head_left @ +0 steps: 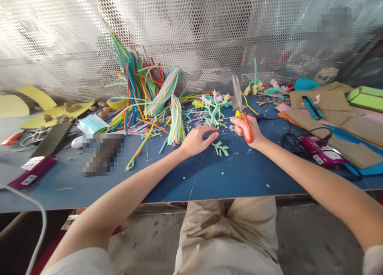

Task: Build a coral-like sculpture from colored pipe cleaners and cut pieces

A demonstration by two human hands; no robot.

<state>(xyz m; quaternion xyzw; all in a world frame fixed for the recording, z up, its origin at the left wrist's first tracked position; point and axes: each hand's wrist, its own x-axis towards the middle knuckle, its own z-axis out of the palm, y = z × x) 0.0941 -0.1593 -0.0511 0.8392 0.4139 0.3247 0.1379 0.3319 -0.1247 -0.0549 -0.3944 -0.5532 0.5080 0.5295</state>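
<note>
1. Right hand is closed around the orange handles of the scissors; blades point up toward 12 o'clock, nearly together, nothing visibly between them.
2. Left hand lies flat and loose on the blue bench, fingers spread toward 3 o'clock. It holds nothing; fingertips sit just beside the cut green pieces.
3. Risk: the blade tips stand upright close to the pastel stem figure at 11 o'clock of the right hand. A careless swing could snag or snip its branches.
4. Risk: the left fingers are near the scissors hand. If the blades come down while the left hand is gathering pieces, a finger could get nicked.
5. Risk: the green pieces are short and light. A sweep of either wrist could scatter them into the scraps around them, or off the near bench edge at 6 o'clock.
6. Risk: the black cable and pink glue gun lie at 3 o'clock of the right forearm, so an elbow move could drag them.
7. Look of the pieces: mint green, fuzzy, stubby, several lying roughly parallel in a small cluster between the two hands, flat on the bench.
8. The stem pile of long multicolour stems fans out at 10 o'clock, well apart from both hands.
</note>
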